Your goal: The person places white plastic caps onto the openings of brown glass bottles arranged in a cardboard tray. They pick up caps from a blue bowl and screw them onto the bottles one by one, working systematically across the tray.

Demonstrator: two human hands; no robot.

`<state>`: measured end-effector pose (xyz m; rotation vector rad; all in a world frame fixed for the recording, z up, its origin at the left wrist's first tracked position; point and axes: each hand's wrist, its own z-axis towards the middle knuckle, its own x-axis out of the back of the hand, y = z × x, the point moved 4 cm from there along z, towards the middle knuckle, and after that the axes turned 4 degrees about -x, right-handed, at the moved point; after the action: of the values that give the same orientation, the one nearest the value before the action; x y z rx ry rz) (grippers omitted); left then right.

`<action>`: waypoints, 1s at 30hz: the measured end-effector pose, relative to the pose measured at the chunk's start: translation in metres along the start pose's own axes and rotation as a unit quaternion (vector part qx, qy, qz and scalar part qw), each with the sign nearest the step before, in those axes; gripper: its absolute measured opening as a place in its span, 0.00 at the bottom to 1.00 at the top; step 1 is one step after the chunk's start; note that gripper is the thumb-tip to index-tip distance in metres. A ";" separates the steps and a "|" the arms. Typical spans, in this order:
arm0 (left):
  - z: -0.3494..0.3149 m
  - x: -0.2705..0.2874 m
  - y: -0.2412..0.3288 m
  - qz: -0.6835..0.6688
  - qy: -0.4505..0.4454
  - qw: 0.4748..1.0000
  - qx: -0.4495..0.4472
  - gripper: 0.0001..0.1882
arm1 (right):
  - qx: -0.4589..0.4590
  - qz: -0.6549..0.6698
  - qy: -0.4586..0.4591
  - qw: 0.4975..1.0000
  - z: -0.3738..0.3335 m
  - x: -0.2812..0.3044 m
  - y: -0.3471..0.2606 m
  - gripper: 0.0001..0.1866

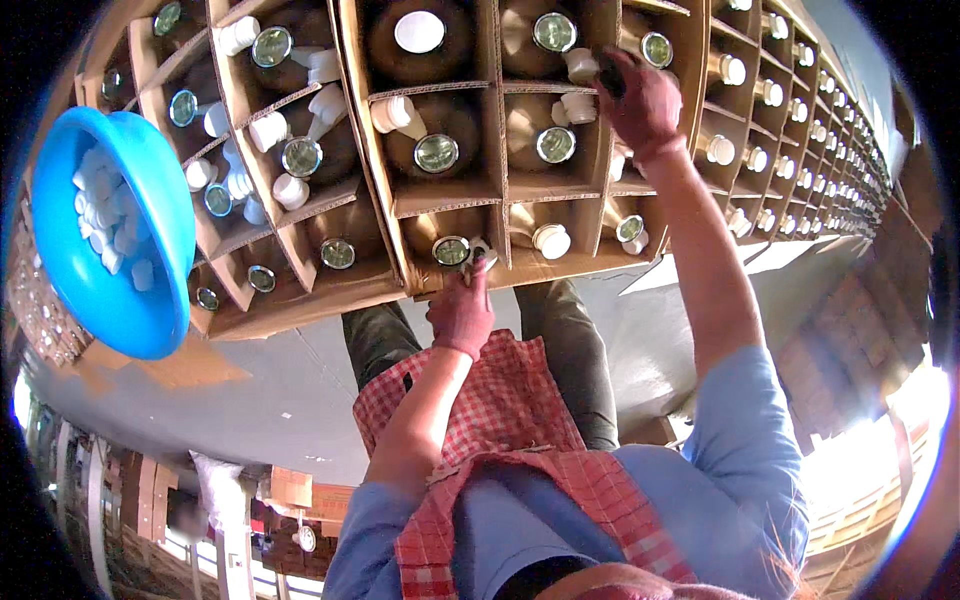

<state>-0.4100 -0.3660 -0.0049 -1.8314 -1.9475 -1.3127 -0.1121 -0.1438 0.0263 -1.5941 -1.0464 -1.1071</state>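
My left hand [465,310], in a reddish glove, is at the near edge of a divided cardboard box [450,205]. Its fingers are pinched on a small white cap [479,254], beside a round, clear glass piece with a shiny rim [451,250]. Farther off and to the right, my right hand [645,105] reaches over the dividers in a similar glove with dark fingertips. Those fingers are curled, and what they hold, if anything, is hidden. A white cap [581,66] shows right beside them. Below it, another white cap [577,107] lies near a rimmed glass piece [555,145].
A blue basin [160,215] at the left holds many loose white caps [105,215]. Cardboard compartments [730,125] with more white-topped pieces stretch away to the right. Grey floor [290,400] lies below the box, and a red checked apron [500,385] hangs over my lap.
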 end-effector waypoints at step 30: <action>0.070 -0.006 0.035 0.135 -0.322 0.934 0.067 0.11 | 0.005 -0.110 -0.099 0.989 0.081 -0.026 -0.062 0.28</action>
<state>-0.3474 -0.3283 -0.0345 -2.5591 -1.8676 -0.5080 -0.1616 -0.0548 -0.0017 -1.6352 -1.3847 -1.0999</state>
